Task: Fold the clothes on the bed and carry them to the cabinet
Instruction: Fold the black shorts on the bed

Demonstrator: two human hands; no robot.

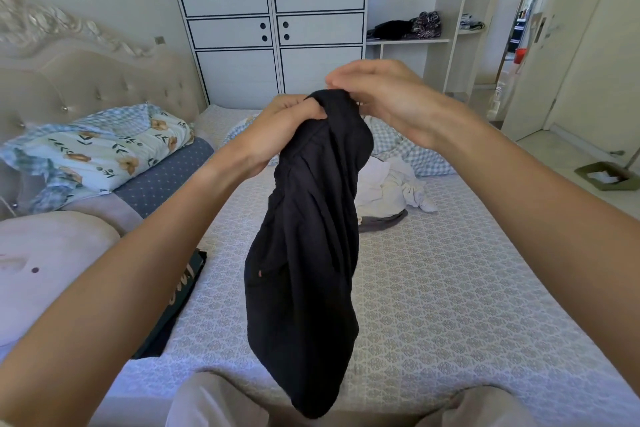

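A black garment [304, 253] hangs bunched in the air over the bed [433, 288]. My left hand [277, 130] grips its top edge with curled fingers. My right hand [388, 97] pinches the same top edge from the right side. More clothes lie in a heap at mid-bed: white pieces [391, 189] on top of a grey one [382, 220]. The white cabinet [270, 21] stands beyond the bed's far end, doors closed. Its open side shelf [408, 41] holds folded dark clothes [405, 28].
A floral quilt [97, 153] and a blue pillow [162, 173] lie at the left by the padded headboard [86, 80]. A checked blanket [408, 146] sits behind the heap. A dark box [176, 302] lies at the bed's left edge. A dustpan [606, 175] rests on the floor right.
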